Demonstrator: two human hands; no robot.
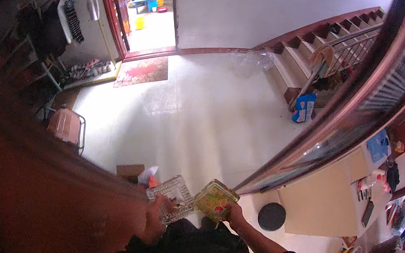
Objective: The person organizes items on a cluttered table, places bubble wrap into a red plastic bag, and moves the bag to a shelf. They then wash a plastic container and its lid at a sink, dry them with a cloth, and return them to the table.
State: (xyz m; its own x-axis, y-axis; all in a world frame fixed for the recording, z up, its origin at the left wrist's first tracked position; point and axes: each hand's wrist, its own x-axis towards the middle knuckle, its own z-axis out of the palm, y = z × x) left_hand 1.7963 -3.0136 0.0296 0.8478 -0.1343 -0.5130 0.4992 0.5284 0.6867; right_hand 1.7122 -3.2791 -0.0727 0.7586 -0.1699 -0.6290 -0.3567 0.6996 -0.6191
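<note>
My left hand (159, 208) grips a clear, ridged tray (173, 195), perhaps of glass or plastic, with small dark bits showing in it. A green rectangular box or tin (213, 202) with a red and yellow pattern is held by its right side in my right hand (232, 214). The two things are side by side in front of my dark top, close to each other; whether they touch I cannot tell. Part of my left forearm is in shadow near a reddish-brown door or panel (79, 190).
A glazed door (338, 139) stands at the right, with a round black stool (271, 216) beyond it. Stairs (293, 69) rise at the upper right. A doormat (143, 72) lies by the open doorway. A cardboard box (130, 171) is on the floor near my left hand.
</note>
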